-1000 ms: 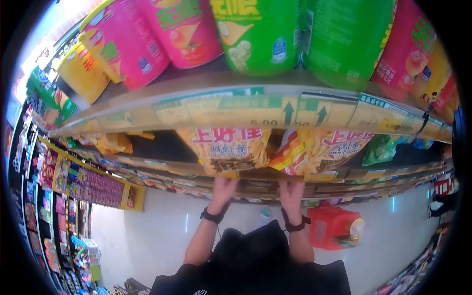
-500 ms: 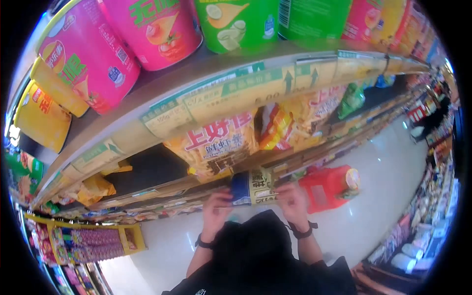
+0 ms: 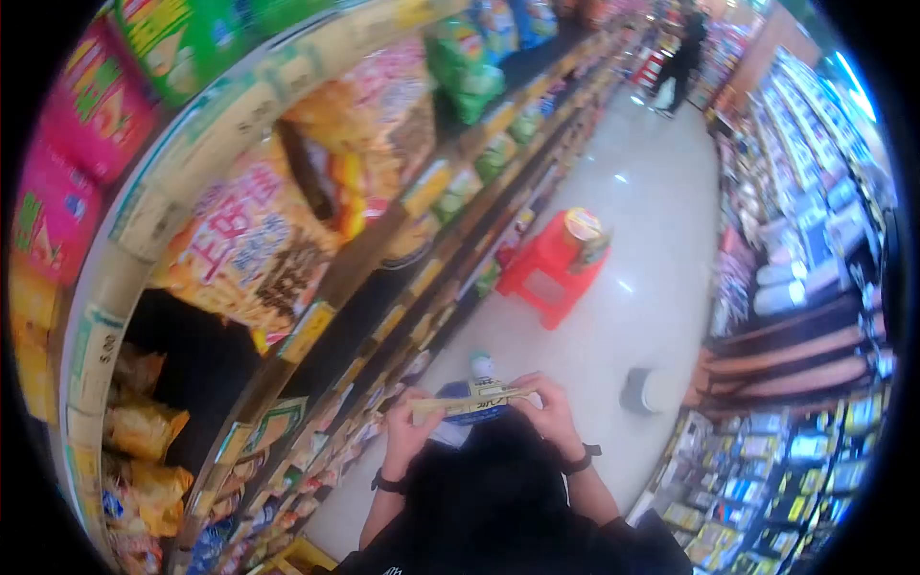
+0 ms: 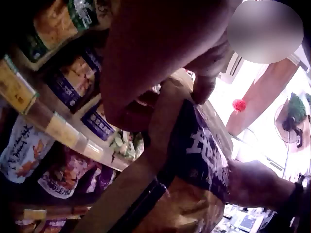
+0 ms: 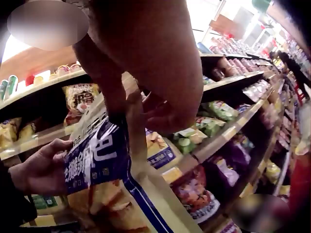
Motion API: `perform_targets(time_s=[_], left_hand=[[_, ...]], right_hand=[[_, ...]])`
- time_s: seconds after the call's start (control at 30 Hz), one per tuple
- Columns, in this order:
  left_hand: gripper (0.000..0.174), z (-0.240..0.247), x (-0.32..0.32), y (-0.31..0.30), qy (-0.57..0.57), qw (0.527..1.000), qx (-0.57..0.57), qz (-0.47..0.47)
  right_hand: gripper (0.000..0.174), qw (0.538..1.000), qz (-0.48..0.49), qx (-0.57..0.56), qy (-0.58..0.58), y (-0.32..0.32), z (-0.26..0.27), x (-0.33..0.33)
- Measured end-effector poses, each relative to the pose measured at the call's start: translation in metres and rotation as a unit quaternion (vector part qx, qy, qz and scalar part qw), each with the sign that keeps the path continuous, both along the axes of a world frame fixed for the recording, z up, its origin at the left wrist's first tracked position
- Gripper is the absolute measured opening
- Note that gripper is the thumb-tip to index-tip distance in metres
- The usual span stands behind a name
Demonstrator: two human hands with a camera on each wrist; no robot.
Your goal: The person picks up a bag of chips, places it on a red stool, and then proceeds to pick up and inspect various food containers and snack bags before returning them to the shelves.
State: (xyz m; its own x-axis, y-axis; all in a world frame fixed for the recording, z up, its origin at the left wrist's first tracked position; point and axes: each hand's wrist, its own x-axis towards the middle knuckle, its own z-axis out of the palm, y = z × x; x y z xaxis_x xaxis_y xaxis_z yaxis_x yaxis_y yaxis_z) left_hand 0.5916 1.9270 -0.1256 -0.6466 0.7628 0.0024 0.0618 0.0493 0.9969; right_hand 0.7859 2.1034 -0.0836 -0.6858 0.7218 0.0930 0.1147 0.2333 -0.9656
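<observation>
A blue and tan snack bag (image 3: pixel 476 406) with large printed characters is held in front of the person's chest. The left hand (image 3: pixel 412 422) pinches one side of it, thumb and fingers on either face. At the opposite side the right hand (image 3: pixel 546 407) pinches its edge. Seen from the left wrist, the bag's blue band (image 4: pixel 204 155) and printed food picture face the camera. In the right wrist view the bag (image 5: pixel 97 165) hangs below the right hand (image 5: pixel 150 63), with the left hand (image 5: pixel 41 167) at its far side.
Tall shelves at the left carry a prawn-snack bag (image 3: pixel 254 249), pink tubs (image 3: pixel 101 105) and other packets. A red stool (image 3: pixel 551 273) with items on top stands on the floor, beyond a grey cylindrical object (image 3: pixel 640 391). Stocked shelves line the right; a person (image 3: pixel 678 67) stands far back.
Both hands have drawn back from under the shelf edge, bringing the snack bag toward the chest. The bag has tilted flatter in the head view. The head view has swung right along the aisle.
</observation>
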Motion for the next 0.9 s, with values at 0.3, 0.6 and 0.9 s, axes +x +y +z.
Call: perform_targets(time_s=[0.3,0.6,0.9], left_hand=[[0.016,0.001,0.045,0.060,0.051,0.984,-0.078,-0.151],[0.020,-0.013,0.085,0.123,0.124,0.969,-0.106,-0.187],[0.015,-0.030,0.144,0.218,0.119,0.959,-0.123,-0.228]], right_hand=[[0.015,0.980,-0.178,-0.064,-0.055,-0.005,-0.034,0.078],[0.019,0.982,-0.180,-0.038,-0.049,0.063,-0.059,0.132],[0.017,0.973,-0.180,-0.095,-0.105,0.154,-0.072,0.199]])
